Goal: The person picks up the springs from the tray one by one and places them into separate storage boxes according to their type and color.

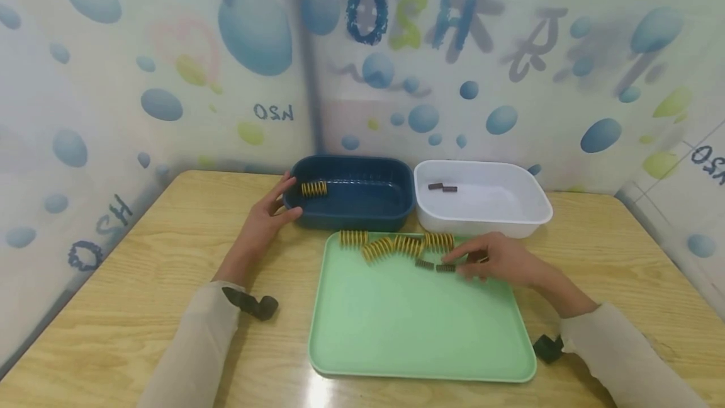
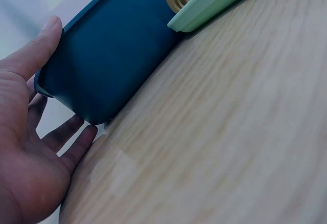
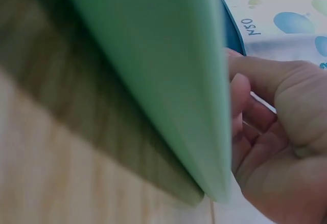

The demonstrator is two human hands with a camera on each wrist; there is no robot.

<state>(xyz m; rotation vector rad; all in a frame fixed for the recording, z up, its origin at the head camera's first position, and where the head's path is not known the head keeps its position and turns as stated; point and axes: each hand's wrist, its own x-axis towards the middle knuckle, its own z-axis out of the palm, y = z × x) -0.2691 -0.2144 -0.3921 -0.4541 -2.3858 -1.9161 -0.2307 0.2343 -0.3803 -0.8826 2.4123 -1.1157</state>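
Observation:
My left hand (image 1: 266,213) rests at the left end of a dark blue bin (image 1: 362,222), its thumb at the front rim and its fingers spread along the end wall. Inside lies a yellow coil spring (image 1: 314,189). Over a light green tray (image 1: 419,326), my right hand (image 1: 495,260) has its index finger and thumb right at a small dark spring (image 1: 445,267). Another small dark spring (image 1: 424,264) lies just left of it. Along the tray's far edge lie several yellow springs (image 1: 378,248). The tray wall hides the right fingertips in the right wrist view.
To the right of the blue bin stands a white bin (image 1: 481,225) holding two small dark springs (image 1: 442,187). Both bins sit behind the tray on a wooden table (image 1: 272,357). A patterned wall covering (image 1: 362,124) rises behind the table.

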